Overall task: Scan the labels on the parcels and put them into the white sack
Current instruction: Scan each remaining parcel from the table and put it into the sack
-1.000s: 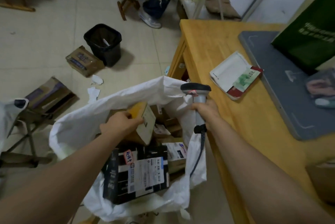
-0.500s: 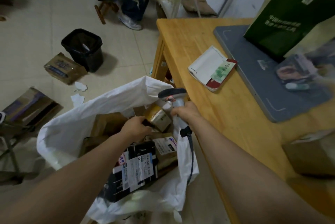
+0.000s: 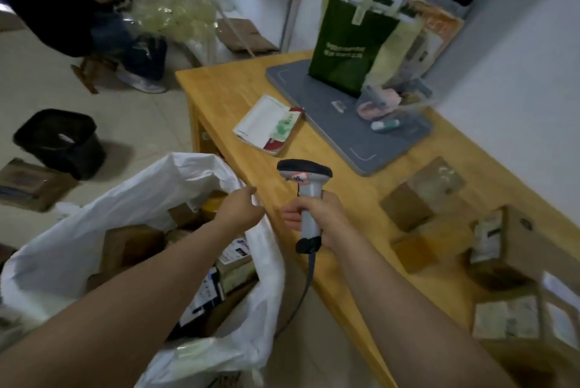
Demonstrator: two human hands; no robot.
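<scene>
The white sack stands open on the floor beside the wooden table, with several boxed parcels inside it. My left hand hovers over the sack's right rim, fingers relaxed and holding nothing. My right hand grips the handle of a grey barcode scanner, held upright above the table's edge, its cable hanging down. Several cardboard parcels with white labels lie blurred on the table at the right, among them a larger box.
On the table lie a white and red booklet, a grey mat and a green bag. A black bin and flattened cartons are on the floor. Another person sits at the back left.
My left hand has let go of the small brown parcel into the sack and risen to the sack's right rim. The view has swung right toward the table; the scanner moved over the table edge.
</scene>
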